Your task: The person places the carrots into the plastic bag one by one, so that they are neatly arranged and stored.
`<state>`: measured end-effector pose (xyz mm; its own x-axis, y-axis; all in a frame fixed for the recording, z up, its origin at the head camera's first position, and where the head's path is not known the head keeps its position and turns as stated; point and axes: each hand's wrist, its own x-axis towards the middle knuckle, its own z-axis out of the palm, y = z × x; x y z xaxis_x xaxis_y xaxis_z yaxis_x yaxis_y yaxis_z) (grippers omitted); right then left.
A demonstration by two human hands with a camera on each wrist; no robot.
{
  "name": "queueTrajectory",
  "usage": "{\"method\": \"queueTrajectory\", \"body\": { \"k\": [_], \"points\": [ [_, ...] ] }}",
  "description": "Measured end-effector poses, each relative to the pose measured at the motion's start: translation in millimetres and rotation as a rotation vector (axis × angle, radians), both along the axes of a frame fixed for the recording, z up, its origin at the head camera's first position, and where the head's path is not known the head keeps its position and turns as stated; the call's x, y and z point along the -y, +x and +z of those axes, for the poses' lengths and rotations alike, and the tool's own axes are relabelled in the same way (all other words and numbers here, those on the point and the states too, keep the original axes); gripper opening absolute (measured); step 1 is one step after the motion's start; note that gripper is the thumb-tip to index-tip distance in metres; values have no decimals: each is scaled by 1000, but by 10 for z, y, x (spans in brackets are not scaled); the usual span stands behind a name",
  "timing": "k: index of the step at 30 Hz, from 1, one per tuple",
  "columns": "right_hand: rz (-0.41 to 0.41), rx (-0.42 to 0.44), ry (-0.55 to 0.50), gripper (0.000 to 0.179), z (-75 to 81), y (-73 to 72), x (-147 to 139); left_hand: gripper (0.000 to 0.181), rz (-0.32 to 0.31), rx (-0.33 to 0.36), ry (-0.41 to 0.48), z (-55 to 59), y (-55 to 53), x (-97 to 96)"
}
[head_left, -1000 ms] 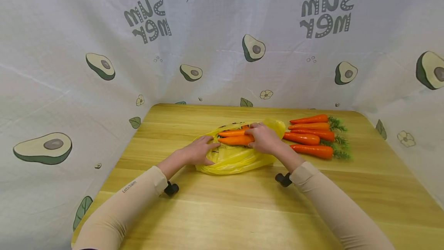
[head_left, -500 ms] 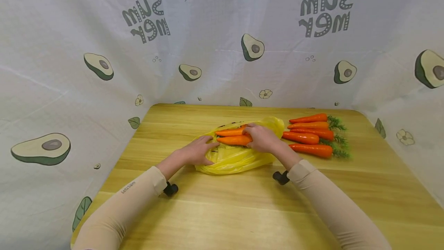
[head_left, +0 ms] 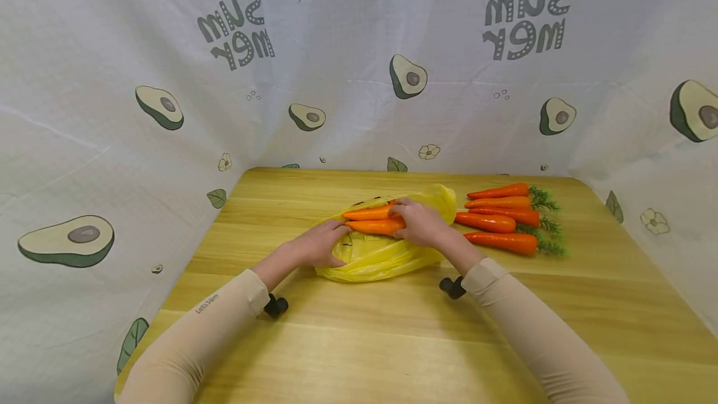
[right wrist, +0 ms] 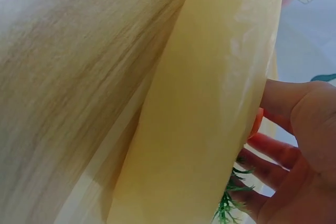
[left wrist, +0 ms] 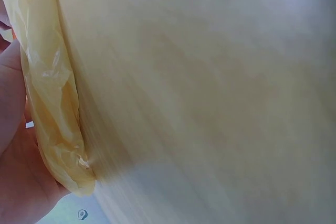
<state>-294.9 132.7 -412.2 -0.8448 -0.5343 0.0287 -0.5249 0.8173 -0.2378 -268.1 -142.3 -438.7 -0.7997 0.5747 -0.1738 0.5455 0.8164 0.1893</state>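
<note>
Two orange carrots (head_left: pixel 374 227) lie side by side in the mouth of a yellow plastic bag (head_left: pixel 387 260), their tips toward the left. My right hand (head_left: pixel 417 222) grips them near their thick ends, which it partly hides. In the right wrist view, a bit of orange and green leaves (right wrist: pixel 228 203) show beside the right hand's fingers, behind the bag's wall. My left hand (head_left: pixel 322 244) rests at the bag's left end with thumb and fingers spread at the opening, close to the carrot tips. The left wrist view shows bag film (left wrist: pixel 50 82) over part of that hand.
Several carrots (head_left: pixel 502 242) with green leafy tops lie in a group on the wooden table (head_left: pixel 359 341), right of the bag. Behind the table hangs a white cloth (head_left: pixel 348 80) printed with avocados.
The two carrots in the bag have slid left with my right hand, their tips now nearer the left fingers. The bag's right end has lifted slightly. My left hand stays in place.
</note>
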Motion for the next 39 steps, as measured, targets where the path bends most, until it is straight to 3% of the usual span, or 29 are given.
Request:
{"method": "queueTrajectory", "body": {
  "k": [12, 20, 39],
  "points": [
    [-12, 6, 18, 41, -45, -31, -28, 86, 12, 24, -14, -37, -13, 2],
    [2, -11, 36, 42, -84, -56, -25, 83, 36, 72, -17, 1, 29, 32],
    [-5, -37, -5, 44, -38, -9, -99, 82, 13, 81, -35, 36, 26, 22]
  ]
}}
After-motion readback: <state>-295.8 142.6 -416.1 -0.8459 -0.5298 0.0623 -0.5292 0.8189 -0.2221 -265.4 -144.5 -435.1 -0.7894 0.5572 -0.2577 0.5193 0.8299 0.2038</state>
